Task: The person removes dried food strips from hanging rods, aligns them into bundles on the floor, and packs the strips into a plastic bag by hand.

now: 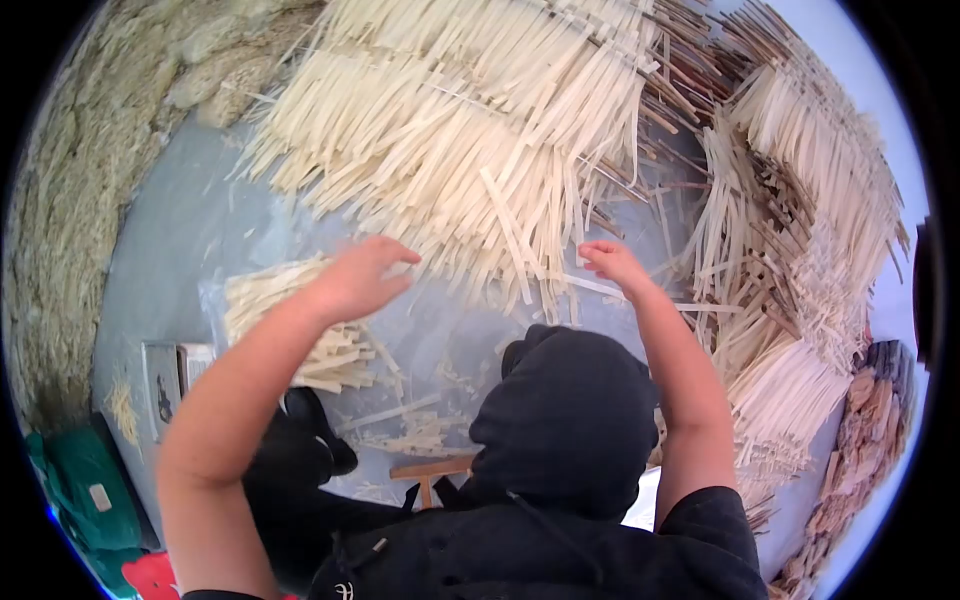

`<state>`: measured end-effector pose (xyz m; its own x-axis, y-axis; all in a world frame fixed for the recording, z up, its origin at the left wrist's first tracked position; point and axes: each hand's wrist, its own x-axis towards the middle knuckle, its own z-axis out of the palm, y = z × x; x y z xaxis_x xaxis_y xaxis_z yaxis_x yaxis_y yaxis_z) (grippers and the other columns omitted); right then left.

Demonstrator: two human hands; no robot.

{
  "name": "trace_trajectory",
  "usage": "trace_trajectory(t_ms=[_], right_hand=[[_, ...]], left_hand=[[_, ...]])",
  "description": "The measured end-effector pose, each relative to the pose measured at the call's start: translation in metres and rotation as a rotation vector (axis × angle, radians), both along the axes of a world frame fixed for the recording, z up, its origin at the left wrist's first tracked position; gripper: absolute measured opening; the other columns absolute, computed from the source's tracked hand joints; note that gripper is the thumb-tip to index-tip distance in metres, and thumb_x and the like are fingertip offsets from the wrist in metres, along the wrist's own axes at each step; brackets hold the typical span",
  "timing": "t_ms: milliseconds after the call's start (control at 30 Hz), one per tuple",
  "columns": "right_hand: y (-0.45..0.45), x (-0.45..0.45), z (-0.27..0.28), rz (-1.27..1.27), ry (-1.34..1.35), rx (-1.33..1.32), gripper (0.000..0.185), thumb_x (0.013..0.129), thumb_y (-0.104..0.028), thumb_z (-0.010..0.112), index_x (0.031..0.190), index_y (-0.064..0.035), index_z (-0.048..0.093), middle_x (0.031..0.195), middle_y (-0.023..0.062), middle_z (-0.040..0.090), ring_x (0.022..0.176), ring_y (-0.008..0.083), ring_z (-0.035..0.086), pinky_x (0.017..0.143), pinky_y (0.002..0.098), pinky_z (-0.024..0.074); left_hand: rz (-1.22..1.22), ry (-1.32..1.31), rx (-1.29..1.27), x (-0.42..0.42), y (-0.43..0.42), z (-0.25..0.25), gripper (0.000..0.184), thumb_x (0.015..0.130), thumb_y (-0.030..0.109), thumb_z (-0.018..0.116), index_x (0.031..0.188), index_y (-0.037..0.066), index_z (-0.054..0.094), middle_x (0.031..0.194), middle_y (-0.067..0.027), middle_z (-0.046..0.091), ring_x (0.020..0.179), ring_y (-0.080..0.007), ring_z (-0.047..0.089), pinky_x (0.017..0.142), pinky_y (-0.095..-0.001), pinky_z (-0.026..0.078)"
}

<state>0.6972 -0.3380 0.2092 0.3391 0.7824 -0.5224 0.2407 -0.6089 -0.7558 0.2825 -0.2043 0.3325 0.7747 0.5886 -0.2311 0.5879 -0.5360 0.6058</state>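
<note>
My left hand (pixel 372 278) is raised over the floor, left of the large spread of pale wooden strips (pixel 430 150). Its fingers reach out to the right, slightly blurred, and nothing shows in them. My right hand (pixel 613 264) is near the front edge of that spread, thumb and fingers drawn together. Whether a strip is pinched there I cannot make out. Just below its fingertips a loose pale strip (pixel 597 286) lies on the floor. Partly behind my left forearm is a smaller bundle of strips (pixel 270 300).
Dark thin sticks (pixel 680 75) and more strips (pixel 830 150) are heaped at the right. A rough stone-like wall (pixel 80 200) rises on the left. A green bag (pixel 90 490), a wooden T-shaped piece (pixel 428 470) and my black-clothed knee (pixel 570 420) are close by.
</note>
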Motion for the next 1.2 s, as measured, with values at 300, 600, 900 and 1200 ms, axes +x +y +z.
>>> trace_trajectory(t_ms=[300,600,900,1200], right_hand=[[0.106,-0.003,-0.11,0.23,-0.365,0.061,0.031,0.08,-0.036,0.064,0.09,-0.0077,0.072,0.085,0.0157,0.07,0.085,0.0292,0.068,0.078,0.039,0.0534],[0.117,-0.088,-0.099,0.334,-0.557,0.063,0.026,0.082,-0.031,0.069,0.09,-0.0066,0.066,0.084,0.0096,0.066,0.081,0.0248,0.066,0.071,0.0374,0.0518],[0.079,-0.146,-0.078,0.631,0.386,0.188,0.019,0.085,-0.017,0.07,0.101,-0.0067,0.069,0.084,0.0046,0.069,0.075,0.0079,0.061,0.07,0.027,0.0497],[0.154,0.012,-0.067,-0.056,-0.477,0.409,0.039,0.082,-0.023,0.07,0.119,-0.0101,0.066,0.111,0.0129,0.068,0.102,0.0204,0.064,0.089,0.032,0.0498]], left_hand=[[0.315,-0.004,-0.481,0.046,-0.027,-0.165,0.034,0.089,0.02,0.064,0.122,0.012,0.065,0.116,-0.0104,0.066,0.093,-0.022,0.065,0.085,-0.0336,0.052],[0.598,-0.229,-0.588,0.077,-0.031,-0.218,0.039,0.095,0.028,0.059,0.13,0.01,0.059,0.114,-0.0085,0.067,0.098,-0.0199,0.064,0.087,-0.0336,0.051],[0.833,-0.558,-1.288,0.089,-0.026,-0.195,0.048,0.098,0.043,0.055,0.137,0.017,0.05,0.114,-0.0031,0.061,0.101,-0.0129,0.057,0.085,-0.0332,0.047],[1.244,-1.117,-1.041,-0.026,0.039,-0.198,0.039,0.098,0.029,0.058,0.132,0.012,0.052,0.086,0.002,0.055,0.077,-0.012,0.054,0.069,-0.0296,0.05]])
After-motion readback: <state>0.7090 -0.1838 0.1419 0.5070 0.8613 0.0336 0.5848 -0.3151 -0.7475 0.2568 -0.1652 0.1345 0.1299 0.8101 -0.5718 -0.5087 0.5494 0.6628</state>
